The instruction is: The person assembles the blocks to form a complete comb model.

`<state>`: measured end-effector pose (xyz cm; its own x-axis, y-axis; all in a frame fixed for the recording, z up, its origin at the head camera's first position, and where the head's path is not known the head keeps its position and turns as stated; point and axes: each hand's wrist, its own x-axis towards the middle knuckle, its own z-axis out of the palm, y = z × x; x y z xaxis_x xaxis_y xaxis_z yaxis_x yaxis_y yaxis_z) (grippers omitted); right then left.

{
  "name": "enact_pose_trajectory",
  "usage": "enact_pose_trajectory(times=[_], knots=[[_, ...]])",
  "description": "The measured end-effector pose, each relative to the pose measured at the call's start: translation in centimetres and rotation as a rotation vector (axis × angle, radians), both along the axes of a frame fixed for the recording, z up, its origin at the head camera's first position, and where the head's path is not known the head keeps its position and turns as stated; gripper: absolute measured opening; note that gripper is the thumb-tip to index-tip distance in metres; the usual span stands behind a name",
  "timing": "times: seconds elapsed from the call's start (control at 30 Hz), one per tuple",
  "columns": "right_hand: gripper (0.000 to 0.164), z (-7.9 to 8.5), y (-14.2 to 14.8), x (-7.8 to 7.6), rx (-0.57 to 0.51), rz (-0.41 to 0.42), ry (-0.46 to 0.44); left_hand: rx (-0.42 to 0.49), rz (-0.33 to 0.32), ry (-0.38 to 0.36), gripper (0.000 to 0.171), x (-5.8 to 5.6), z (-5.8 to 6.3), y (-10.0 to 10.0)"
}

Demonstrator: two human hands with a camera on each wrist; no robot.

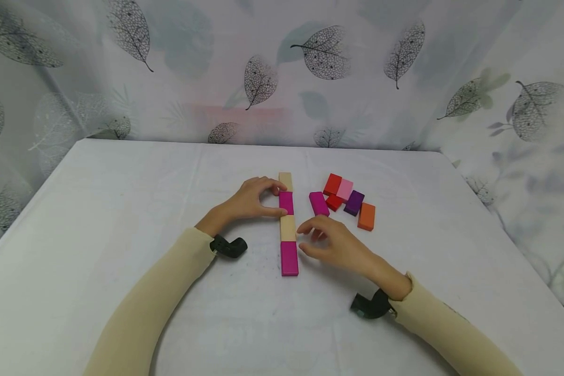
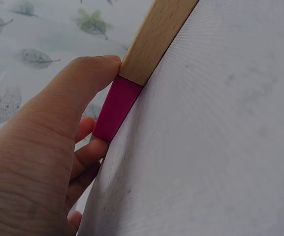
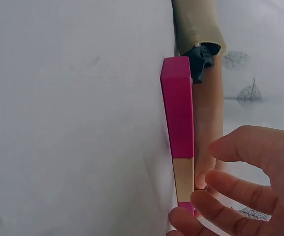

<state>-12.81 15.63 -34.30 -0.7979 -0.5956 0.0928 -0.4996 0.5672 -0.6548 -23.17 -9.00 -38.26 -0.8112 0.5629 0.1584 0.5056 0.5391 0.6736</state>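
Down the middle of the table runs a straight row of blocks, magenta alternating with plain wood. My left hand (image 1: 254,199) reaches in from the left and spans the upper magenta block (image 1: 286,202), thumb at its near end and fingers at its far end. In the left wrist view that thumb lies at the seam with a wooden block (image 2: 156,42). My right hand (image 1: 333,243) hovers at the row's right side, fingers loosely bent and holding nothing. Its fingertips are close to the nearer wooden block (image 1: 288,228) and the nearest magenta block (image 1: 289,258).
Right of the row lies a loose magenta block (image 1: 319,203). Beside it is a cluster with red (image 1: 332,184), pink (image 1: 344,189) and purple (image 1: 354,202) blocks, and an orange block (image 1: 366,216). A leaf-patterned curtain (image 1: 178,78) hangs behind the white table (image 1: 122,209).
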Motion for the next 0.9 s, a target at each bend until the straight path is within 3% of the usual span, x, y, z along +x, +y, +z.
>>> enact_pose_trajectory(times=[0.33, 0.9], knots=[[0.029, -0.2, 0.3, -0.6, -0.010, -0.032, 0.006, -0.011, 0.007, -0.002, 0.056, 0.0, -0.1, 0.0], [0.026, -0.1, 1.7, -2.1, -0.042, -0.173, 0.060, -0.007, 0.003, 0.012, 0.056, -0.1, -0.1, 0.0]])
